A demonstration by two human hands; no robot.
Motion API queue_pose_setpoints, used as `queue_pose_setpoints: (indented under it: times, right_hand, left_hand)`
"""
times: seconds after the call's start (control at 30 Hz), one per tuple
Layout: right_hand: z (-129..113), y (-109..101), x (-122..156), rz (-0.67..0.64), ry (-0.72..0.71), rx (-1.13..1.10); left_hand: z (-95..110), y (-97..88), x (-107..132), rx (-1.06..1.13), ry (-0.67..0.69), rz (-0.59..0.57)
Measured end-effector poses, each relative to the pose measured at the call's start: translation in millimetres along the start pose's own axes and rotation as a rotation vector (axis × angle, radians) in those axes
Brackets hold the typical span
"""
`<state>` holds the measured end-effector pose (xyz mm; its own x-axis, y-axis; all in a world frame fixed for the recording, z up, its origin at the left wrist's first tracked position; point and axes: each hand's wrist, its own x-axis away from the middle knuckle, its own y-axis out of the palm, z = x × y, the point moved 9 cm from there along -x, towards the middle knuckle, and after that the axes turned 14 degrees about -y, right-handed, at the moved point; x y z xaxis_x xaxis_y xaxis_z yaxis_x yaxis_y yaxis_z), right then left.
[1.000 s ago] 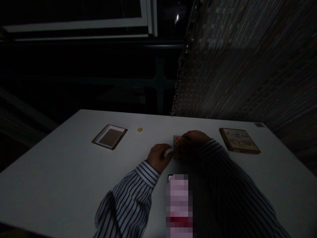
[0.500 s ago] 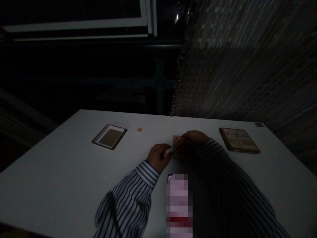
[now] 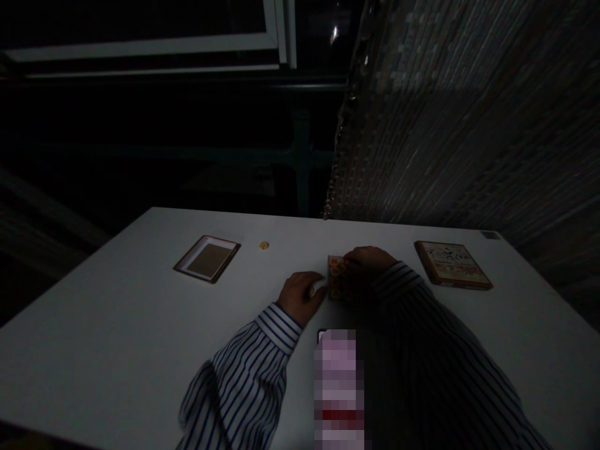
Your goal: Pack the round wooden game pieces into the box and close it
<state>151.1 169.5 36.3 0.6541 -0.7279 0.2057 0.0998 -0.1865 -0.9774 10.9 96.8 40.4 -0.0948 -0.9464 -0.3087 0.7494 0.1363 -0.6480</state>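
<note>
A small flat board [image 3: 336, 278] with rows of orange-red round shapes lies on the white table, partly in shadow. My right hand [image 3: 370, 258] covers its right side, fingers curled over its far right edge; the thumb is lost in the dark. Just left of the board is my left hand [image 3: 300, 294], thumb and forefinger curved apart with their tips close to its left edge. A small pale spot shows inside that curve; I cannot make out what it is. Whether those fingertips touch the board is unclear.
An open shallow box [image 3: 180, 269] rests at the left, with a small yellow round piece [image 3: 264, 245] beside it. At the right lies a box with a printed lid [image 3: 457, 262]. Along the table's [image 3: 117, 350] far side hangs a string curtain [image 3: 422, 125]. A blurred object [image 3: 340, 387] stands in front.
</note>
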Motion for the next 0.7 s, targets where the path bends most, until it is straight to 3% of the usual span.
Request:
queue_pose_setpoints:
  times: [0.23, 0.7]
  right_hand:
    - [-0.3, 0.4, -0.1, -0.026, 0.005, -0.007]
    - [8.5, -14.4, 9.2, 0.065, 0.060, -0.017]
  left_hand:
    - [-1.7, 0.2, 0.4, -0.007, -0.001, 0.009]
    - [-2.4, -2.7, -0.1, 0.010, -0.007, 0.013]
